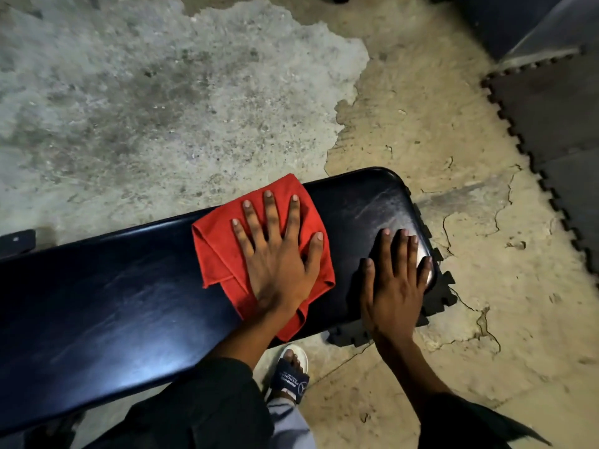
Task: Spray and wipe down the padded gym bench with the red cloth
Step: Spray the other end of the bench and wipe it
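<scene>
My left hand (pixel 278 254) is flat on the red cloth (pixel 223 254), fingers straight and spread, pressing it down rather than clutching it, and the cloth sits on the padded gym bench (pixel 107 303) toward its right-hand end. The right hand (pixel 395 286) is planted flat on the bare pad just beside the cloth, near the rounded end, fingers straight, holding nothing, so I read it as a brace. The cloth looks light and soft, loosely folded with a doubled edge on its left side; I expect it to bunch if I push from one corner, so the palm belongs on the middle of it with the fingers fanned, as now. The upholstery is dark, glossy and streaked with sheen, probably slick under a damp cloth, and the padding should give a little under pressure. The bench itself I judge heavy enough to stay put. No spray bottle is in view, so I cannot tell where it stands. Under the end of the bench lies a black interlocking foam mat piece (pixel 444 283), and more puzzle-edged matting (pixel 551 124) lies at the far right. The floor (pixel 405 140) is worn, cracked tan coating peeling back to rough grey concrete (pixel 129 92). A foot in a slide sandal (pixel 291 374) stands close below the bench edge.
</scene>
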